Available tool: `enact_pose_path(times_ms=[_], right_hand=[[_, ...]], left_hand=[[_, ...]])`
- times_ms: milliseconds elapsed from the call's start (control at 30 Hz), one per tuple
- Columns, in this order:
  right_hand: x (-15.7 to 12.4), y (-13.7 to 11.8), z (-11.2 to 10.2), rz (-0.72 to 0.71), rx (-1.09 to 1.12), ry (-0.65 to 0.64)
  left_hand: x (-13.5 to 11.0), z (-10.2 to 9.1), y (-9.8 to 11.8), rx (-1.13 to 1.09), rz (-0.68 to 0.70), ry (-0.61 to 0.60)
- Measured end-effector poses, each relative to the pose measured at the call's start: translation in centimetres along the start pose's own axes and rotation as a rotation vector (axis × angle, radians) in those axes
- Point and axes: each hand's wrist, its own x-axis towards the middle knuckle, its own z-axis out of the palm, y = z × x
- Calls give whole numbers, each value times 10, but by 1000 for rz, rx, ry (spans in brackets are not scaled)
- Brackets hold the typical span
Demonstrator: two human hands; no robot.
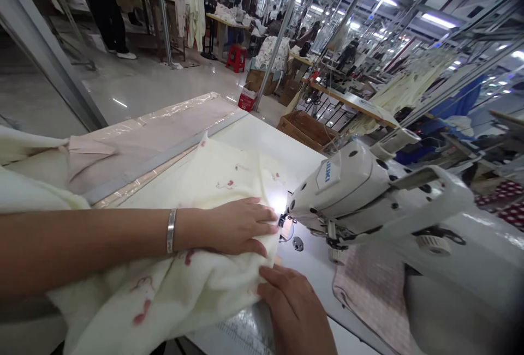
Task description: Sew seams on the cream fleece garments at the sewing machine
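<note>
Cream fabric with small red printed motifs [196,278] spreads over the white sewing table and hangs toward me. My left hand [241,227] lies flat on it, fingers stretched toward the needle area of a white sewing machine [339,186]. A silver bracelet [171,230] circles that wrist. Nearer to me, my right hand [292,306] pinches the fabric's edge between thumb and fingers. The machine's lamp lights the cloth just beyond the left fingertips. The cloth's edge runs beside the presser foot [282,220]; whether it lies under the foot I cannot tell.
A pinkish padded board [151,131] adjoins the table at the far left. Grey-pink cloth [372,284] lies under the machine's arm. A metal post [282,38], cardboard box [307,128] and red stool [236,58] stand beyond. A person's dark-trousered legs [104,11] show at upper left.
</note>
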Motion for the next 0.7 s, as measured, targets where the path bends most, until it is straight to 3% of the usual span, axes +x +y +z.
enact_pose_path(times_ms=[167, 300, 367, 467, 567, 700], right_hand=[[-4, 0, 11, -22, -1, 20], [-14, -3, 20, 95, 33, 101], [-15, -3, 19, 156, 16, 80], [-11, -3, 12, 117, -68, 32], [-6, -4, 6, 39, -73, -11], [-5, -8, 4, 47, -75, -49]], left_hand=[[4, 3, 0, 9, 3, -11], [5, 3, 0, 20, -3, -49], [6, 3, 0, 30, -7, -57], [7, 3, 1, 48, -8, -47], [7, 0, 2, 68, 101, -53], [5, 0, 4, 39, 188, -55]])
